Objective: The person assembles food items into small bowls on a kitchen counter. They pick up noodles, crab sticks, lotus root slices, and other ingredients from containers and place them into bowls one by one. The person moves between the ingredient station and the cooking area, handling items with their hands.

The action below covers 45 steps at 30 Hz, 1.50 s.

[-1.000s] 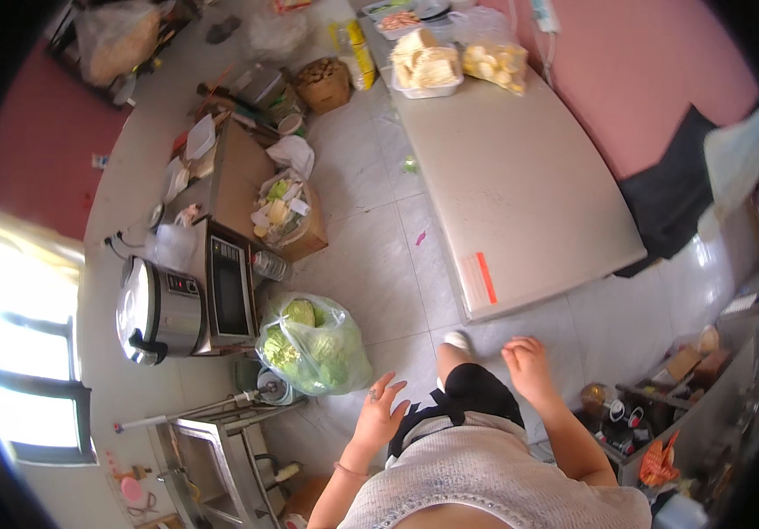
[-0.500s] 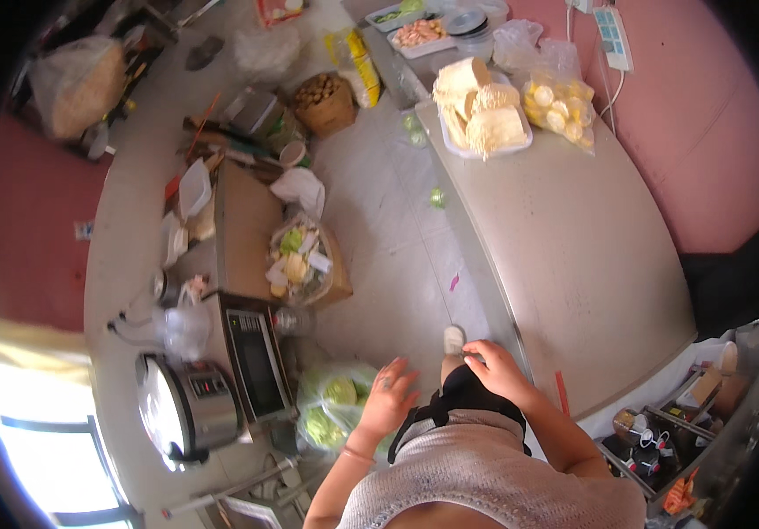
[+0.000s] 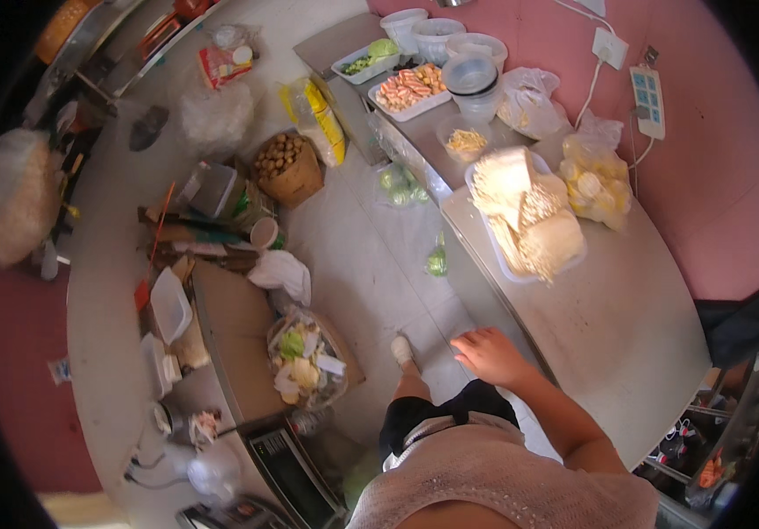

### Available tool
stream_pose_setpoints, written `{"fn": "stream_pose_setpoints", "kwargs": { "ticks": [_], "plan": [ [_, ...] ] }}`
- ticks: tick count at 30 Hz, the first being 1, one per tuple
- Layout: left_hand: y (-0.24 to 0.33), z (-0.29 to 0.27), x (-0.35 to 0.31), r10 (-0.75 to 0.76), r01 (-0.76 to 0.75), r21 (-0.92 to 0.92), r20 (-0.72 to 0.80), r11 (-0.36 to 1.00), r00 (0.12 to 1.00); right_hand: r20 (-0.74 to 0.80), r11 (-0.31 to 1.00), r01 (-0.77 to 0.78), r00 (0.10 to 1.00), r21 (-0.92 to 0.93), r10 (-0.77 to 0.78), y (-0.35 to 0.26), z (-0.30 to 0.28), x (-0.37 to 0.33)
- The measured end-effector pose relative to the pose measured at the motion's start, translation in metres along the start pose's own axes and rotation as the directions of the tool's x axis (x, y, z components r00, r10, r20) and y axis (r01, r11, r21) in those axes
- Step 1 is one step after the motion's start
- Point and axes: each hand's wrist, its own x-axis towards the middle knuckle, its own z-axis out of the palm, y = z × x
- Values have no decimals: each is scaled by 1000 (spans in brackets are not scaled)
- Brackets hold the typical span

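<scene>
My right hand (image 3: 489,355) hangs beside the left edge of the metal counter (image 3: 609,353), fingers loosely bent and apart, holding nothing. My left hand is out of view. Ahead of the right hand, a white tray (image 3: 504,263) on the counter carries pale, stringy bundles that look like enoki mushrooms (image 3: 529,212). A clear bag of yellow pieces (image 3: 593,185) leans against the wall beside it. Just beyond stands a clear bowl of yellowish strips (image 3: 465,144).
Farther along are a tray of pink-orange pieces (image 3: 410,91), stacked tubs (image 3: 472,79) and a tray of greens (image 3: 366,62). Across the aisle floor (image 3: 370,256), a lined box of scraps (image 3: 309,361) sits near a microwave (image 3: 295,472). Bagged greens (image 3: 435,258) lie by the counter's foot.
I have stepped forward along the aisle, so the mushroom tray is closer. My left hand has dropped out of view, and the rice cooker has slid toward the lower edge.
</scene>
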Motion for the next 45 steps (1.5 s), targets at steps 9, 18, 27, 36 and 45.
{"fn": "stream_pose_setpoints", "kwargs": {
  "ticks": [9,18,27,36,45],
  "plan": [
    [316,-360,152,604,-516,338,-251,787,757,134,925,-373,923,68,362,-10,28,158],
    [707,-537,73,944,-990,-103,-304,98,125,-293,682,-632,617,369,730,90,39,297],
    [764,-605,71,997,-924,381,-68,-3,-31,-354,381,-921,383,-77,853,333,-32,420],
    [826,-662,188,870,-888,-146,-185,435,457,-48,163,-983,167,-79,985,403,-5,428],
    [1046,-719,144,979,-990,101,169,95,111,-349,262,-404,-157,876,924,326,-82,437]
  ]
}}
